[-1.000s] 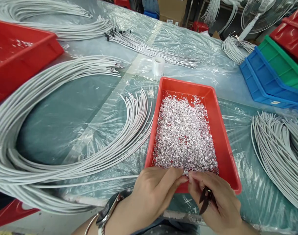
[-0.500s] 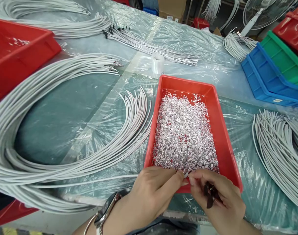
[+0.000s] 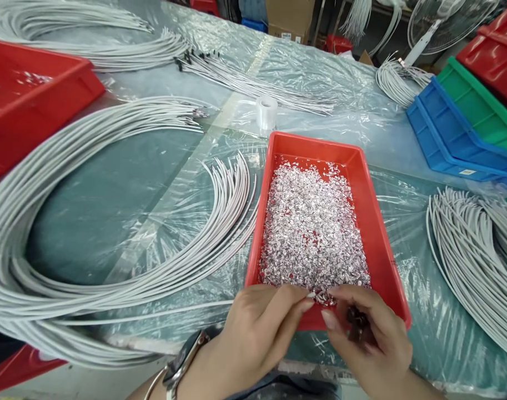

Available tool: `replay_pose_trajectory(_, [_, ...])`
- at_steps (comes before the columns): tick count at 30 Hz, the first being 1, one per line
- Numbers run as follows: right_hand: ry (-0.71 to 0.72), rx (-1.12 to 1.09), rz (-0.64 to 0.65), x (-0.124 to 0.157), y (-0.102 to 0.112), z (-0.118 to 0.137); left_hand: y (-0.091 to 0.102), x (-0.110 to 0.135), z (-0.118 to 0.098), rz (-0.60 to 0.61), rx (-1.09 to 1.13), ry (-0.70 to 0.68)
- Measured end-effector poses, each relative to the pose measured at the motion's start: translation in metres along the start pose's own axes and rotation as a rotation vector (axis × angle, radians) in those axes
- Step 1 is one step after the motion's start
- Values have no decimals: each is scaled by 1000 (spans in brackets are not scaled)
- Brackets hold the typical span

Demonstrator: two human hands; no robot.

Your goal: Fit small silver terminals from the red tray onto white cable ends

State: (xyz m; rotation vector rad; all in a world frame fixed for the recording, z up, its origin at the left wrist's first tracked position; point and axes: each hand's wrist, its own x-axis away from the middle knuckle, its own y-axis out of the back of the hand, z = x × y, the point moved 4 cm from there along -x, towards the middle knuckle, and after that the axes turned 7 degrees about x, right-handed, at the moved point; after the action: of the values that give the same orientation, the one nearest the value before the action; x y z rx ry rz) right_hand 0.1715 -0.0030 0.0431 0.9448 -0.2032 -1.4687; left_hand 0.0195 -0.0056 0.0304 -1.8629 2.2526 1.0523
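My left hand (image 3: 265, 319) pinches the end of a white cable (image 3: 174, 310) over the near edge of a red tray (image 3: 384, 239). Its pale tip sticks out past my thumb and finger. Small silvery foil scraps (image 3: 314, 222) cover the tray's floor. Just right of the cable tip is my right hand (image 3: 372, 328), its thumb and index finger apart. A dark, shiny tool (image 3: 356, 321) is tucked in that palm under curled fingers; its kind cannot be made out.
Coiled white cables (image 3: 11, 222) spread across the left, with another bundle (image 3: 473, 250) at right. Behind the tray stands a clear tape roll (image 3: 266, 113). A second red tray (image 3: 32, 111) sits far left; blue bins (image 3: 453, 128) are stacked at right.
My right thumb and index finger have parted and moved slightly away from the cable tip, which they met before. My left hand keeps its pinch. The view has shifted a little.
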Motion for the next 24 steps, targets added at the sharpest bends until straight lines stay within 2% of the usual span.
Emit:
replay_pose_trajectory(2, [59, 24, -6, 0, 1, 1, 1, 1, 0, -8, 18, 18])
replay_pose_trajectory(7, [395, 151, -30, -1, 1, 13, 0, 1, 0, -10, 51, 25])
replay_pose_trajectory(9, [468, 188, -48, 0, 0, 14, -1, 1, 0, -8, 73, 33])
replay_pose_trajectory(17, [498, 161, 43, 4, -6, 9, -1, 1, 0, 1, 83, 32])
replay_pose_trajectory(24, [362, 37, 78, -2, -5, 12, 0, 1, 0, -11, 130, 39])
